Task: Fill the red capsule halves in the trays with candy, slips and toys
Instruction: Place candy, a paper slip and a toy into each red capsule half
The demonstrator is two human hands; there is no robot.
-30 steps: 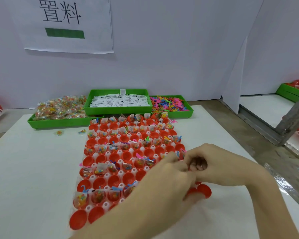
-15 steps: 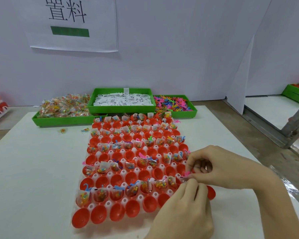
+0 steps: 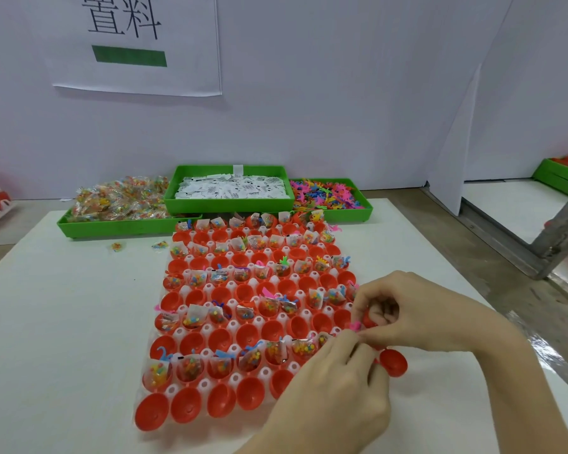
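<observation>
A white sign (image 3: 151, 44) on the wall far beyond the hands reads "置料" in black above a green bar. Below it, three green bins stand in a row on the table (image 3: 63, 322): one (image 3: 112, 226) heaped with clear candy packets, a raised one (image 3: 228, 199) full of white printed slips, and one (image 3: 341, 209) of bright plastic toys. Just ahead and to the left of the hands lies a white tray (image 3: 204, 385) of glossy red capsule halves (image 3: 217, 342); many hold candy packets, slips and toys, while the row nearest the person holds nothing. The right hand (image 3: 417, 314) curls around a red capsule half, a small pink toy (image 3: 355, 326) at its fingertips. The left hand (image 3: 335, 391) meets it, fingertips pinching at that toy. Two loose candy packets (image 3: 138, 245) lie left of the tray.
</observation>
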